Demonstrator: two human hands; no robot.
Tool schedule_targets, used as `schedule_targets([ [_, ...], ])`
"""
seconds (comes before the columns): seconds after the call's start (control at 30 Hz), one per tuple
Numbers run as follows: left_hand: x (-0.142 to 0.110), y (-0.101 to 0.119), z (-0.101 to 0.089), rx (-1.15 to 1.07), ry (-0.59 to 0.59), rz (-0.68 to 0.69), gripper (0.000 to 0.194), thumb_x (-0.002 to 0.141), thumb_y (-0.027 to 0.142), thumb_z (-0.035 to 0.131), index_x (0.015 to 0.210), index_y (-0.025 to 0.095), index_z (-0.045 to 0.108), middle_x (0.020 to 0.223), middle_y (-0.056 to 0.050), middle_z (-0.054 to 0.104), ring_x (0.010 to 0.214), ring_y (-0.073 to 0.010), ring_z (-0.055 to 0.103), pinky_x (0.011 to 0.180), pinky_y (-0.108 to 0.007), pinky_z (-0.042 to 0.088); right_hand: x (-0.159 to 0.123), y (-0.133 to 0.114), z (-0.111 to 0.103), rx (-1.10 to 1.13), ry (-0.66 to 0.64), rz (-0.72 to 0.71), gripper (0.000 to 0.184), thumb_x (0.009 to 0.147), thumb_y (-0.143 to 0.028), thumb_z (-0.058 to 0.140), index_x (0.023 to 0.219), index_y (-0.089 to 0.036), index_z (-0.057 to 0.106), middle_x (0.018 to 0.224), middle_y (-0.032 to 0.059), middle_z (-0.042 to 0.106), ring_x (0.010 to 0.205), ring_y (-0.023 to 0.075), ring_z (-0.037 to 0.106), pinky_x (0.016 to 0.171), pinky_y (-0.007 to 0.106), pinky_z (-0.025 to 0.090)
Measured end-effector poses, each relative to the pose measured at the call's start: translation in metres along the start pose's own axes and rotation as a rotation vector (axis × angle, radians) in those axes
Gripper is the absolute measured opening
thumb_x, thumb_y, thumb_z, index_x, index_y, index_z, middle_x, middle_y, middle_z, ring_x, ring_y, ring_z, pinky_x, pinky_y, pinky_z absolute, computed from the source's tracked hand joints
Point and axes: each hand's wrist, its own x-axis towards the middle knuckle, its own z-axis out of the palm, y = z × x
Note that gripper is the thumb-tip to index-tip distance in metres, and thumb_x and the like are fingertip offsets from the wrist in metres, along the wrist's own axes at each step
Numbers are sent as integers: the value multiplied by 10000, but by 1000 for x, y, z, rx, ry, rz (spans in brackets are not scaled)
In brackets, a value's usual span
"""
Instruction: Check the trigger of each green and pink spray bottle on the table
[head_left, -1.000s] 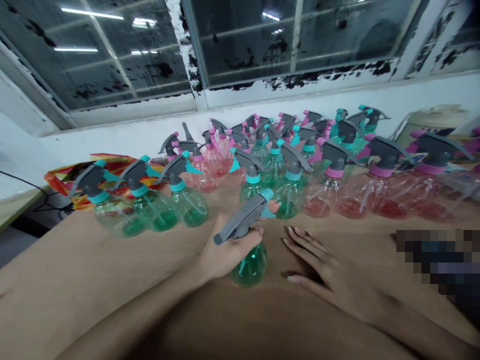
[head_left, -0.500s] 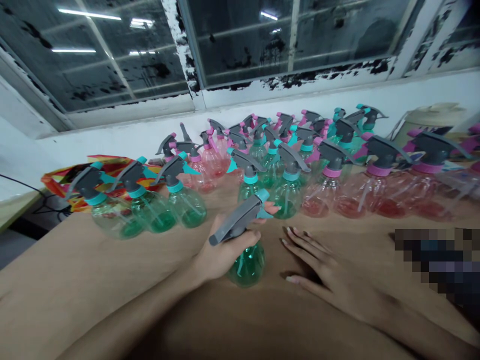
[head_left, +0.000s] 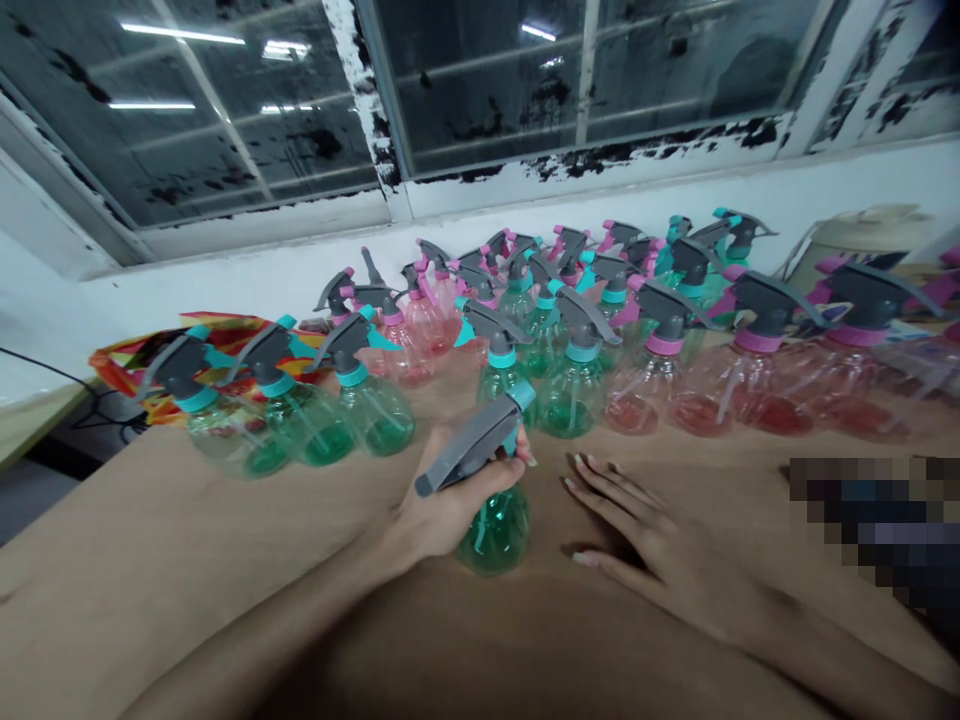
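A green spray bottle (head_left: pixel 493 535) with a grey and teal trigger head stands on the wooden table (head_left: pixel 360 610) in front of me. My left hand (head_left: pixel 457 500) is wrapped round its neck, with the fingers up at the trigger, which is partly hidden by them. Some green liquid shows inside the clear round body. To the right of this bottle, my right hand (head_left: pixel 630 515) rests palm down on the tabletop, fingers stretched out and holding nothing. Just behind the held bottle is another green spray bottle (head_left: pixel 574 395).
Three green bottles (head_left: pixel 300 425) stand at the left, before a red and orange bag (head_left: pixel 120 365). Pink spray bottles (head_left: pixel 776 400) line the right, with several more pink and green ones behind. A beige jug (head_left: pixel 862 240) stands at the back right, below the window (head_left: pixel 600 90).
The fingers of my left hand have curled in from spread to closed around the trigger and neck. The bottle stays in place, and my right hand has not moved.
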Motion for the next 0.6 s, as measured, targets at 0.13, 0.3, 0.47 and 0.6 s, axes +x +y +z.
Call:
schedule_targets([
  [0.13, 3, 0, -3, 73, -47, 63, 241, 683, 168, 560, 890, 227, 670, 865, -20, 698, 885, -224, 624, 870, -381, 474, 1, 0, 0, -33, -6, -4, 636, 888, -518, 446, 1444, -267, 267, 1515, 17, 262, 1389, 225, 217, 1122, 465, 254],
  [0.3, 2, 0, -2, 158, -12, 96, 338, 668, 133, 515, 933, 243, 694, 845, 1, 706, 799, -199, 635, 828, -354, 498, 1, -1, -2, -62, -23, -13, 635, 896, -531, 418, 1443, -241, 274, 1517, 26, 251, 1391, 208, 213, 1123, 447, 256],
  [0.47, -2, 0, 4, 208, 105, -20, 231, 677, 201, 544, 838, 223, 708, 681, -5, 688, 723, -217, 648, 739, -363, 537, 0, -3, -3, -42, -20, 6, 622, 895, -525, 423, 1434, -244, 297, 1508, 25, 276, 1380, 216, 244, 1118, 451, 270],
  [0.6, -1, 2, 6, 110, 64, 8, 255, 696, 174, 538, 858, 263, 714, 726, 5, 716, 911, -220, 658, 912, -387, 497, 0, -3, -4, -36, -14, 9, 624, 893, -522, 427, 1435, -243, 295, 1509, 26, 272, 1378, 218, 252, 1117, 451, 273],
])
